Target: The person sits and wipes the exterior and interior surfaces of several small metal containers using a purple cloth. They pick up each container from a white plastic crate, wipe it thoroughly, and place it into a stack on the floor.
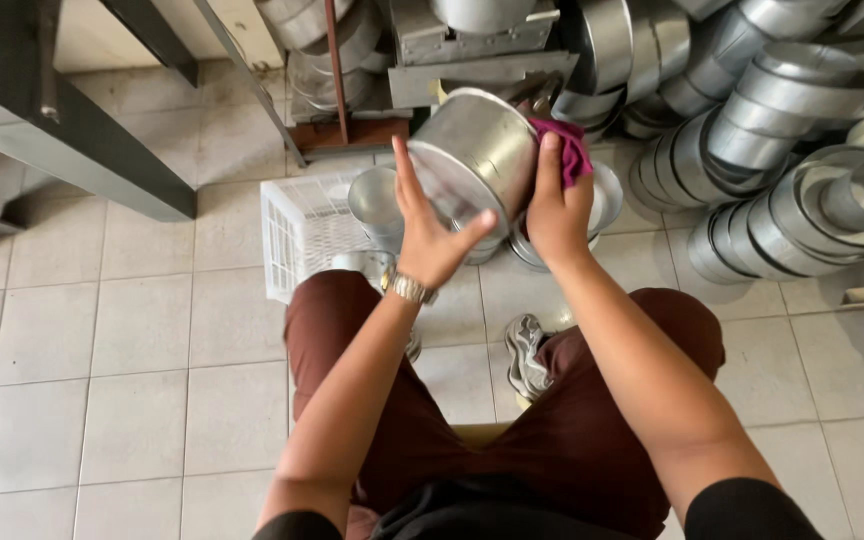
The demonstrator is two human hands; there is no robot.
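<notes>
Above my knees I hold one round metal tin (pixel 477 150) on its side. My left hand (pixel 432 235) lies flat against its base, fingers spread rather than clenched. My right hand (pixel 555 205) presses one magenta cloth (pixel 567 148) against the tin's right wall, fingers closed on the cloth. Left of the tin stands one white plastic basket (pixel 297 240) on the floor, holding at least one metal tin (pixel 377 205). Far right lie stacked tins (pixel 782 160), too many to count.
</notes>
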